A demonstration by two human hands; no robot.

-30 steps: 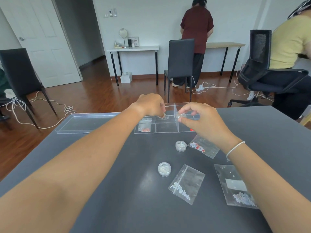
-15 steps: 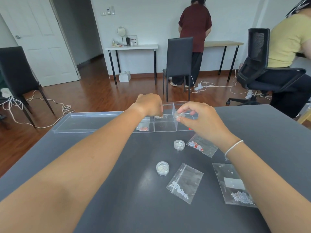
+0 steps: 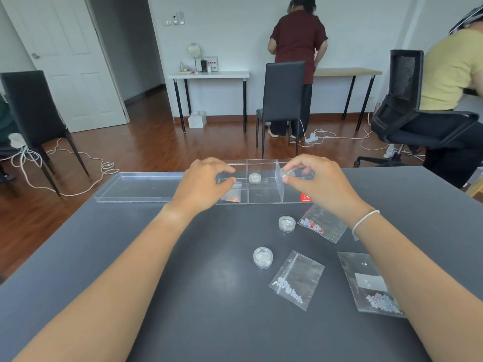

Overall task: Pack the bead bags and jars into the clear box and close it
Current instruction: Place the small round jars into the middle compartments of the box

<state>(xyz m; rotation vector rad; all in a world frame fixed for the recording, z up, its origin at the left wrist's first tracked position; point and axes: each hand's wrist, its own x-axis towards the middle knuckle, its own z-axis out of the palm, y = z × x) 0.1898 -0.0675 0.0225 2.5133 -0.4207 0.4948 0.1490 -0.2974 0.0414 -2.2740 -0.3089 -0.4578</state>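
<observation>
- Head view, the box: the clear box sits at 12 o'clock on the grey table, its lid lying open-side-up to its 9 o'clock. A jar now stands alone in the middle far compartment — a second ago the left hand covered that spot, so this one looks delivered.
- Head view, the left hand: it has drawn back toward 7 o'clock of that jar, fingers curled loosely and holding nothing, above the compartment that holds a small bag with orange beads.
- Head view, the right hand: fingertips pinch a second jar over the right far compartment, not yet let go.
- Head view, what remains: two jars and three bags wait at 5 o'clock of the box — so by my reckoning packing is under halfway, closing still ahead.
</observation>
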